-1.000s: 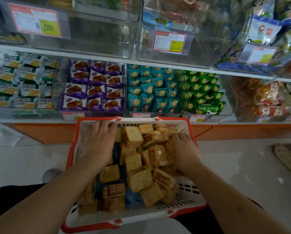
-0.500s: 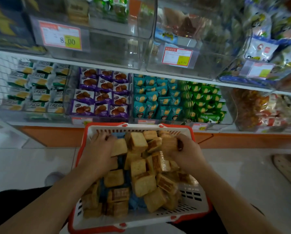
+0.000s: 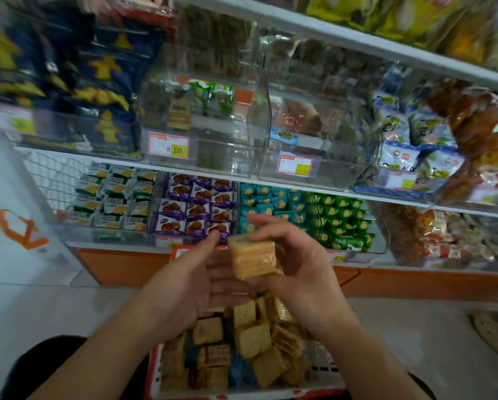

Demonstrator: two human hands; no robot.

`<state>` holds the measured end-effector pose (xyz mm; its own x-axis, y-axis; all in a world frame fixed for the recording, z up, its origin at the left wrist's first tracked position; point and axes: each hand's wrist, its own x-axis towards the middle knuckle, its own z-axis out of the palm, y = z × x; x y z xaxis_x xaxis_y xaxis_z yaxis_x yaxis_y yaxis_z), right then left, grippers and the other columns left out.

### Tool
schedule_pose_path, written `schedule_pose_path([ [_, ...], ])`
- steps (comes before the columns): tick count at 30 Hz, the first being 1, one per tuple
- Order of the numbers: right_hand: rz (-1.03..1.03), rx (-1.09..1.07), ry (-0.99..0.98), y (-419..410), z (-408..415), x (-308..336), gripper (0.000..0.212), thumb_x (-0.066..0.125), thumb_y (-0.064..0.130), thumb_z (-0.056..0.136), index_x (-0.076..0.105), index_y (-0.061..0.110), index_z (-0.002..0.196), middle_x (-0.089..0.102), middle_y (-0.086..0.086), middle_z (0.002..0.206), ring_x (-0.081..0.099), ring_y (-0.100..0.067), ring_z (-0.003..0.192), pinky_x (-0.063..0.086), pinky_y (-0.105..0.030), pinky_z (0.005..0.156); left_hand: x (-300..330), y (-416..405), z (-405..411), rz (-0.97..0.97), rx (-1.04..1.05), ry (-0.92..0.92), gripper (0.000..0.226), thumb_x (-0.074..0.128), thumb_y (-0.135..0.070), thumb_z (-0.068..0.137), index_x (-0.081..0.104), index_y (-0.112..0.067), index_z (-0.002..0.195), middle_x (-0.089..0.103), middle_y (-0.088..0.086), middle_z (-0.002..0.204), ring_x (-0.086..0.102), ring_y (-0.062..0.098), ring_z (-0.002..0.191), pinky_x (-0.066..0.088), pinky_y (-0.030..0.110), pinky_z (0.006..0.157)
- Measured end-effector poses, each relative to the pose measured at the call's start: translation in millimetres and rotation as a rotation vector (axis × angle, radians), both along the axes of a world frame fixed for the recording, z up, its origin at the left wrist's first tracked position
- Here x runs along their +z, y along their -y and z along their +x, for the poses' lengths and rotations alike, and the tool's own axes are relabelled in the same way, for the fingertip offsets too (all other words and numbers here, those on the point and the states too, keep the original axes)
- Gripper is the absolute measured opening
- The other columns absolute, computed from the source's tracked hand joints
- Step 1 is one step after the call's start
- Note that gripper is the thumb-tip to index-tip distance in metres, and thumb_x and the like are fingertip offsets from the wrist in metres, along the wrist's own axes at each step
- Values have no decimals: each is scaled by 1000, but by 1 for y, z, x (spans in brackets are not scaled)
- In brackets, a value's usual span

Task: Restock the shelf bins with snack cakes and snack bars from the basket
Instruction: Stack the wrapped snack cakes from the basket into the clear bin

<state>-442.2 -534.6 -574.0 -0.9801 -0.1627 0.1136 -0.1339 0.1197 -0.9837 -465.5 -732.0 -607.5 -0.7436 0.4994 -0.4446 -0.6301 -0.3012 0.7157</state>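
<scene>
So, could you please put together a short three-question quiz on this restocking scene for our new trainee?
1. True or false: the wrapped snack cake is raised above the basket.
2. Which hand's fingers grip the cake? A) left hand B) right hand C) neither
3. Fill in: the price tag on the nearly empty clear bin reads ____.

Key: 1 true; 2 B, while the left hand is open beside it; 3 8.00.

Tan wrapped snack cake raised above red basket
</scene>
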Motion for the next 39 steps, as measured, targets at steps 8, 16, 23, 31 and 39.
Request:
schedule_pose_path([
  [8, 162, 77, -54, 6, 28, 41, 78, 79, -11, 81, 51, 25, 144, 48, 8, 152, 44, -17, 145, 47, -45, 111, 54, 19, 27, 1, 244, -296, 41, 65, 0, 89, 66, -11, 129, 74, 17, 120, 73, 36, 110, 62, 49, 89],
  [16, 545, -121, -139, 27, 36, 68, 66, 88, 36, 81, 48, 49, 131, 54, 30, 124, 55, 5, 117, 52, -18, 93, 70, 11, 36, -124, 296, -332, 54, 82, -8, 75, 70, -22, 125, 76, 6, 118, 72, 27, 113, 60, 51, 93],
  [23, 608, -96, -157, 38, 7, 77, 60, 82, 47, 84, 41, 51, 128, 52, 30, 122, 56, 6, 112, 54, -18, 86, 82, 13, 10, -116, 380, -236, 57, 89, -25, 61, 76, -16, 115, 78, 9, 111, 75, 30, 105, 58, 53, 94],
  [31, 693, -63, -198, 63, -80, 94, 90, 84, 56, 77, 31, 49, 149, 41, 30, 128, 51, 8, 113, 53, -17, 90, 100, 27, -63, -144, 425, -292, 34, 78, -31, 79, 79, -16, 108, 78, 11, 108, 75, 30, 103, 56, 53, 98],
  [39, 905, -193, -32, 77, -288, 80, 76, 83, 52, 71, 44, 28, 131, 61, 3, 114, 63, -20, 98, 57, -33, 78, 53, 73, -194, -1585, 61, -1303, 59, 15, -53, 104, 62, -28, 129, 62, -7, 126, 57, 17, 114, 47, 39, 99],
])
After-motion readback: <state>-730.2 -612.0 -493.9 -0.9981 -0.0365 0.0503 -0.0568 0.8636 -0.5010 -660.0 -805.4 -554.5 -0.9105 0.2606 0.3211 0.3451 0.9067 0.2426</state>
